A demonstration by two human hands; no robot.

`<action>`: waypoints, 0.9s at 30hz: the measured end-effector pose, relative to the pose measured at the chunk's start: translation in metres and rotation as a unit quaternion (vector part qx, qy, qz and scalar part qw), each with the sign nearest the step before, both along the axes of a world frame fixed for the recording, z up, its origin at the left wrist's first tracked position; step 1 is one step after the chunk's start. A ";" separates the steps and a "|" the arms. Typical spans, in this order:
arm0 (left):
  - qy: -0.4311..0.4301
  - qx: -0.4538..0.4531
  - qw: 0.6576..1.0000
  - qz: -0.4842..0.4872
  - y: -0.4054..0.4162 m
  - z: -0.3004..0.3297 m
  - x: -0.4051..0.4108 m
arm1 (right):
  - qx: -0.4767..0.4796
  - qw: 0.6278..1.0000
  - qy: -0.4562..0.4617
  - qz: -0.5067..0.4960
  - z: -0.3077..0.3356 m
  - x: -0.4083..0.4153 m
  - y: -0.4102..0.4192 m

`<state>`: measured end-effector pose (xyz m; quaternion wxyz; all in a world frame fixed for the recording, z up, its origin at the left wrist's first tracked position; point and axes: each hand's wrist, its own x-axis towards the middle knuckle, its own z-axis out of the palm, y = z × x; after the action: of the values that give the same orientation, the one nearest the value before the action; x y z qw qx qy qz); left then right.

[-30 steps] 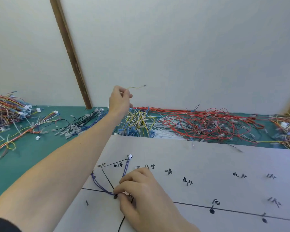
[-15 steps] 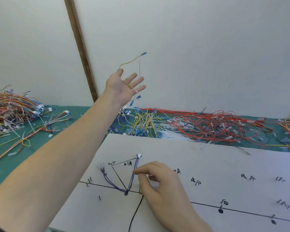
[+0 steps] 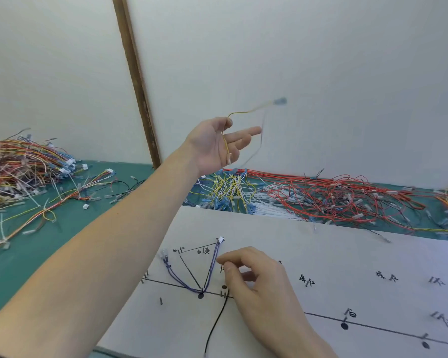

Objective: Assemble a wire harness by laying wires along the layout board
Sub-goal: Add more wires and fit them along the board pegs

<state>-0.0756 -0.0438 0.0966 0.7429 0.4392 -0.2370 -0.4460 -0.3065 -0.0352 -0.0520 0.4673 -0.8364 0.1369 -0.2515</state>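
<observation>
A yellow wire [image 3: 239, 112] is lifted above the bench [image 3: 23, 257], pinched in the left hand [image 3: 215, 144] between thumb and forefinger, the other fingers spread loose; its blue terminal [image 3: 279, 101] is blurred, swinging out to the right. On the board [image 3: 347, 254] below, a purple wire [image 3: 189, 276] lies in a V round a peg. The right hand [image 3: 254, 282] rests on the board beside it, fingers curled, thumb and forefinger tips together; whether they hold anything I cannot tell. The step looks like fetching the next wire. Next it must come down to its marked branch, terminal at the label, run held along the line
</observation>
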 end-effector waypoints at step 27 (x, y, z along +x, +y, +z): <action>-0.115 0.085 0.989 0.030 0.162 -0.062 -0.098 | 0.372 0.908 -0.095 0.170 0.035 -0.014 0.003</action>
<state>-0.1739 0.1178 0.0347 0.6838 0.5560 -0.2694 -0.3883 -0.3206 -0.0319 -0.0166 0.7907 -0.5849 0.0313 -0.1779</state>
